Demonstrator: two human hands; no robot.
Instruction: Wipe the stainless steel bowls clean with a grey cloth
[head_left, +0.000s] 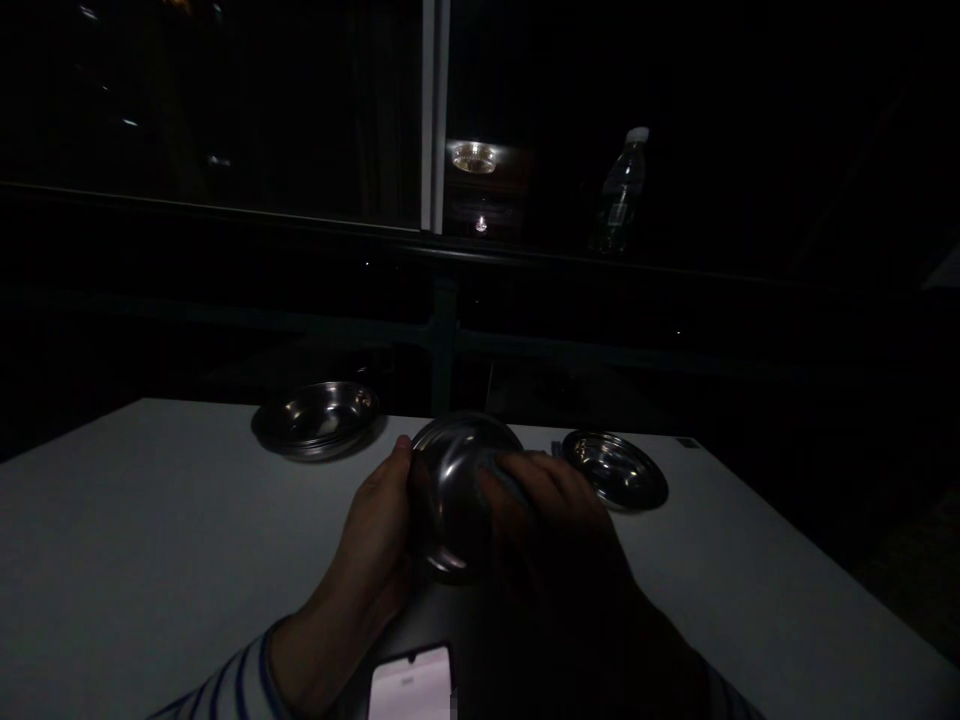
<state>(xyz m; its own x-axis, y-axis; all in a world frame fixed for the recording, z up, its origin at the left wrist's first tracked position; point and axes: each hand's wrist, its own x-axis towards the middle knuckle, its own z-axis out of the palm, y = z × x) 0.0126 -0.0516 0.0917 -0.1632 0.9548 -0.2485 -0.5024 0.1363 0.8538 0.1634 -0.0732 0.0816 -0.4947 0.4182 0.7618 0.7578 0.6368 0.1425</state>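
Observation:
The scene is very dark. My left hand grips the left rim of a tilted steel plate, held above a white table. My right hand rests inside the plate, fingers pressed on a small pale cloth or pad that I cannot make out clearly. A striped sleeve covers my left wrist.
A stack of steel plates sits at the table's far left-centre and a single steel plate at the far right. A lit phone is at the bottom edge. A plastic water bottle stands on a dark ledge beyond.

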